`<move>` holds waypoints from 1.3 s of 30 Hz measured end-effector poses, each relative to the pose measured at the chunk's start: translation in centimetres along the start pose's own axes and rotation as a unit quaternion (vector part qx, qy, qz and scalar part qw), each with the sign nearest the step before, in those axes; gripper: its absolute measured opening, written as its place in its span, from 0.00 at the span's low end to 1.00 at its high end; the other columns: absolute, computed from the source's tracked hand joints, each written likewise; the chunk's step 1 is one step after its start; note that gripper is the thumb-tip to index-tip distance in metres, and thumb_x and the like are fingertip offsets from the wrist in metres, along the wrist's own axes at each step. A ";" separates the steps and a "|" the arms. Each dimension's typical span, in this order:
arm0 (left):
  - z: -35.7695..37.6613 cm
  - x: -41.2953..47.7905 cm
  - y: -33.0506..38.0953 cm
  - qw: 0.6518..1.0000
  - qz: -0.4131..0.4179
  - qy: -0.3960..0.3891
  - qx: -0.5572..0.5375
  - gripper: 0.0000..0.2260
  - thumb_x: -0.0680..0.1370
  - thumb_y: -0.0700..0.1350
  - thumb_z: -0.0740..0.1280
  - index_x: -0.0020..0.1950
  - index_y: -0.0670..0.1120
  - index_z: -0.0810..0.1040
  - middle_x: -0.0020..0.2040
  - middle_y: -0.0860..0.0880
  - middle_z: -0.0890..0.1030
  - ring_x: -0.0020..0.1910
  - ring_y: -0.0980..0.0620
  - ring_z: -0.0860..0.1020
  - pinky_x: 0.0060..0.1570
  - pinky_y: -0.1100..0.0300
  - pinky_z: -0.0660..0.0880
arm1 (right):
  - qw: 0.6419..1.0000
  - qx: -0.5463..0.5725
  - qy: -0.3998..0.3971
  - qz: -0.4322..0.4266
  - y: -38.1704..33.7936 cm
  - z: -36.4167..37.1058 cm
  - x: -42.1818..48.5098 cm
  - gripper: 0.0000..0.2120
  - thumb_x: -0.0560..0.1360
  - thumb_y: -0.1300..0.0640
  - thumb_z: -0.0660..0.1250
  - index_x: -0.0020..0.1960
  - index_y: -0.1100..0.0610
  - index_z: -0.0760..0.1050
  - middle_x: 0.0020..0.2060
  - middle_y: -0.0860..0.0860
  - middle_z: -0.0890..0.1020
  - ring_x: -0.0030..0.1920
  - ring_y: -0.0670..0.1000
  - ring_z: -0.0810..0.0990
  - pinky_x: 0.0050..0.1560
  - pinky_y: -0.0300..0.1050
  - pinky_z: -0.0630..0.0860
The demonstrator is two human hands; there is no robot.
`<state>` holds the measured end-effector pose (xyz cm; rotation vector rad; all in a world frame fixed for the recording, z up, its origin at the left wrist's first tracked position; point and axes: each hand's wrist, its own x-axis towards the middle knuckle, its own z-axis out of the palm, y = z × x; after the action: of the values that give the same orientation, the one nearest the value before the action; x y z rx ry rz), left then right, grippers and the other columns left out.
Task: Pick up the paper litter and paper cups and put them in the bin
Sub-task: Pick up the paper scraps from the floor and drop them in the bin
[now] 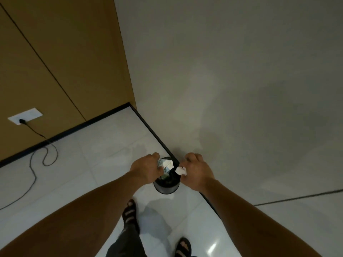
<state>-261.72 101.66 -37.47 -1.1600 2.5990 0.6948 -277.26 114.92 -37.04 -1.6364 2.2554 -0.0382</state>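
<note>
Arms (92, 201), hands (146, 169) with paper (168, 164) over bin (166, 189)

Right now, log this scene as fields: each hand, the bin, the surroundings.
left hand: grips white-and-green paper litter above the bin
right hand: pinches crumpled white paper at the bin's edge
bin: black, round, standing on the tiled floor
wall socket: plug in, cable trailing onto the floor
</note>
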 end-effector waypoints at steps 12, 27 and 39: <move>3.9 20.2 -9.2 0.985 0.107 -0.135 0.029 0.16 0.77 0.55 0.63 0.59 0.47 0.70 0.52 0.46 0.78 0.51 0.46 0.79 0.41 0.59 0.68 | 0.976 0.096 -0.062 0.183 0.9 9.6 17.2 0.21 0.73 0.47 0.67 0.64 0.52 0.72 0.64 0.50 0.69 0.65 0.54 0.66 0.59 0.46 0.75; 29.6 37.1 -15.2 0.942 0.154 -0.256 0.154 0.33 0.76 0.58 0.62 0.76 0.48 0.55 0.67 0.43 0.72 0.62 0.42 0.73 0.55 0.50 0.72 | 0.925 0.170 -0.154 0.303 8.8 36.9 27.1 0.26 0.74 0.48 0.69 0.70 0.47 0.68 0.70 0.51 0.64 0.70 0.56 0.63 0.66 0.51 0.71; 17.6 32.9 -9.5 0.921 0.229 -0.260 0.178 0.31 0.76 0.56 0.63 0.75 0.47 0.58 0.70 0.45 0.66 0.67 0.43 0.65 0.60 0.49 0.70 | 0.888 0.245 -0.085 0.380 4.8 26.3 20.6 0.31 0.74 0.46 0.66 0.75 0.47 0.59 0.72 0.50 0.62 0.71 0.54 0.62 0.65 0.50 0.70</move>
<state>-276.60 83.73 -68.18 -0.2096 2.3827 0.4858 -279.39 102.21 -68.21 -0.4322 2.3298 -0.2329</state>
